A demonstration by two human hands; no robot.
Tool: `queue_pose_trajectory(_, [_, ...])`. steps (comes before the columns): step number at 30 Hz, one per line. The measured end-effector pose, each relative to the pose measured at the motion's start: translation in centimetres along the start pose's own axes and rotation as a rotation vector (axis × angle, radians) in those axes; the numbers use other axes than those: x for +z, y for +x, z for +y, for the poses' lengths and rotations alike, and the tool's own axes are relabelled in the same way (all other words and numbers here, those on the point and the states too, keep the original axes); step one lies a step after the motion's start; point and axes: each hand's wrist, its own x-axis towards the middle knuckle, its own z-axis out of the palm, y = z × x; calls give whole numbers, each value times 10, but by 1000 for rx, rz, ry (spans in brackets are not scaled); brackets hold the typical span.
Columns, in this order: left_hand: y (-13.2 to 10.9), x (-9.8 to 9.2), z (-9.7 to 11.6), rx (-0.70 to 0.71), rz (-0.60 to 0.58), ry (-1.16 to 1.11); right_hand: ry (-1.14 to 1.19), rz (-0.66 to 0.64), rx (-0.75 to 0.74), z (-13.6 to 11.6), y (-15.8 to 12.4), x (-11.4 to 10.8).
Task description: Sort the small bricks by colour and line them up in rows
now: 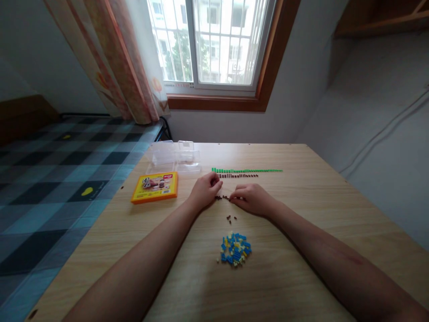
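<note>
Both of my hands rest on a wooden table [301, 214]. My left hand [205, 190] is curled, fingers closed near a few tiny brown bricks [221, 197]. My right hand [251, 199] is pinched at the same small brown bricks, fingertips nearly meeting the left hand's. Beyond the hands lie a long row of green bricks [246, 170] and a shorter row of brown bricks [237, 175]. A few loose brown bricks [230, 218] lie nearer me. A heap of blue, yellow and white bricks [235, 249] sits closest to me.
An orange box [154, 187] lies to the left, with clear plastic trays [174, 161] behind it. A bed with a checked blue cover [50, 179] stands left of the table. A window [211, 44] and curtain [114, 58] are behind.
</note>
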Motion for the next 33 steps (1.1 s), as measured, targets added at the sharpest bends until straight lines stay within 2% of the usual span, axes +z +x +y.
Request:
queue_pose_trajectory(3, [0,0,0,1,-1,3,-9,-5,-8,-2,0,0])
queue_pose_trajectory(6, [-1,-1,1,-1,-5,14,-24,31,-9,8,0,-10])
queue_pose_trajectory(8, [-1,-2,2,-2,-5,21,-48,88,38,24,-3,-26])
queue_pose_trajectory(11, [-2,-3,4,1,-12,21,-109,169,215,58,-13,-53])
queue_pose_trajectory(14, [-2,-3,5,-1,-11,20,-176,162,357,87,-28,-65])
queue_pose_trajectory(19, [-1,-4,4,-3,-12,37,-246,148,488,106,-40,-49])
queue_pose_trajectory(23, [-1,-4,3,8,-4,38,-224,181,486,108,-36,-40])
queue_pose_trajectory(33, [0,-4,2,4,-10,24,-196,197,483,113,-33,-38])
